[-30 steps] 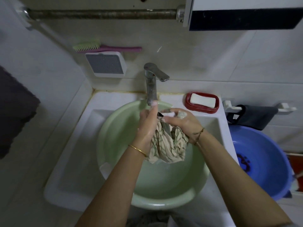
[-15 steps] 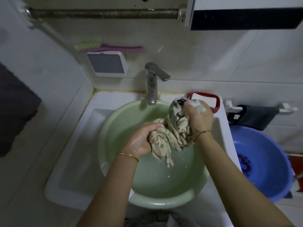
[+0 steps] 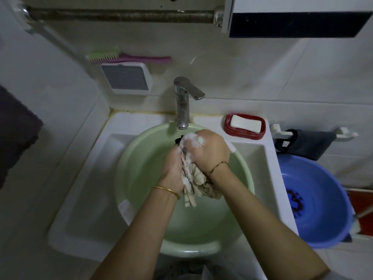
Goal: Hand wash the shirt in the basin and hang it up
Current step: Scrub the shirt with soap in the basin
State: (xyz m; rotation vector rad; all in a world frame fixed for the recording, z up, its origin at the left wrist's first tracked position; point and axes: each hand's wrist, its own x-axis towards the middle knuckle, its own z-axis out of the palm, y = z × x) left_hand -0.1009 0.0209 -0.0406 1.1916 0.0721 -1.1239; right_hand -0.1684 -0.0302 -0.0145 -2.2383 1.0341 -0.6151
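Since half a second ago both hands have closed in on each other: the left hand (image 3: 173, 170) has come up from lower in the green basin (image 3: 137, 178) and the right hand (image 3: 210, 152) has dropped back from in front of the red soap dish (image 3: 245, 136), so the stretch of cloth that ran between them is now bunched tight. From my end I see the left hand curled around the shirt (image 3: 196, 182) from its side, back of the hand towards me, and the right hand fisted over the top of the bundle, knuckles up, with white suds (image 3: 191, 141) across its fingers. The shirt, pale with darker stripes, is held up over the green basin; a loose end hangs down below the wrists, and I cannot tell whether it touches the basin. A gold bangle (image 3: 166, 189) sits on the left wrist, a thin dark cord (image 3: 219, 165) on the right.

The green basin rests in the white sink (image 3: 80, 199), under the spout of the metal tap (image 3: 183, 106). Just right of the tap, on the sink's back ledge, a white soap bar (image 3: 245, 123) lies in the red soap dish. Beside the sink on the right stands a blue basin (image 3: 323, 199), and above it a dark cloth (image 3: 310, 142) hangs from a white wall holder (image 3: 345, 134). On the wall behind the tap a white vented box (image 3: 126, 77) carries a pink brush (image 3: 129, 57) with green bristles, and a rusty rail (image 3: 121, 16) runs across the top
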